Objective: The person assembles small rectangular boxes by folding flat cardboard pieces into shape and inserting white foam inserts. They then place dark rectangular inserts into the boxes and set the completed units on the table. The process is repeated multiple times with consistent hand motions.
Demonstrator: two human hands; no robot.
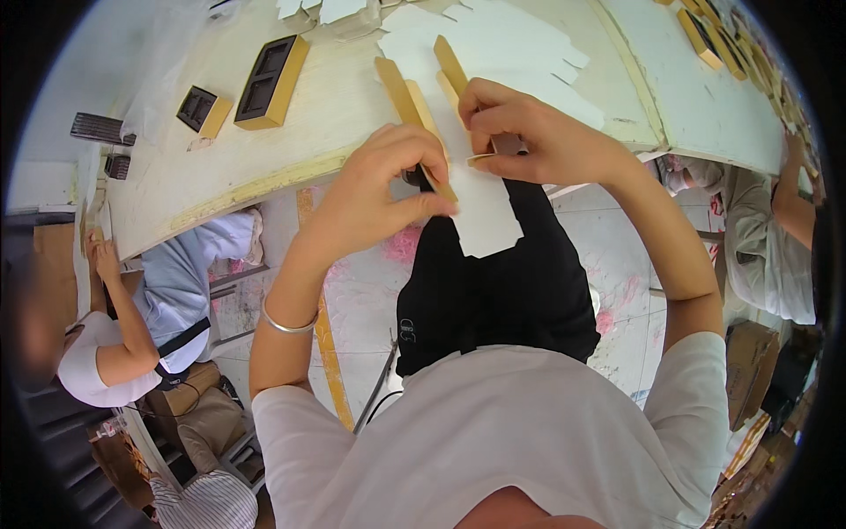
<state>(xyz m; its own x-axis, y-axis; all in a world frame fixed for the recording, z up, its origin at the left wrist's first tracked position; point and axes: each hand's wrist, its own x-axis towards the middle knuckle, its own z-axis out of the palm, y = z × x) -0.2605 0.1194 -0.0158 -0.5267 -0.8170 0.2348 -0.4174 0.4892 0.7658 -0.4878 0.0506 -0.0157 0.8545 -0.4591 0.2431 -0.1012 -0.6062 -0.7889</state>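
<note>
Both hands work on a partly folded cardboard box blank (486,216), white inside and gold outside. It lies over the table's front edge, its near end reaching above my lap. Its gold side walls stand up and run away from me. My left hand (374,189) is closed, pinching the left wall near its front corner between thumb and fingers. On the opposite side my right hand (538,132) pinches a folded flap of the right wall with thumb and index finger. The other fingers of the right hand curl and partly hide that wall.
Beyond the blank lies a spread of flat white blanks (502,44). Two gold boxes with dark inserts, one long (271,81) and one small (203,112), sit on the table (308,145) to the left. More gold boxes (705,40) are at far right. People sit on both sides.
</note>
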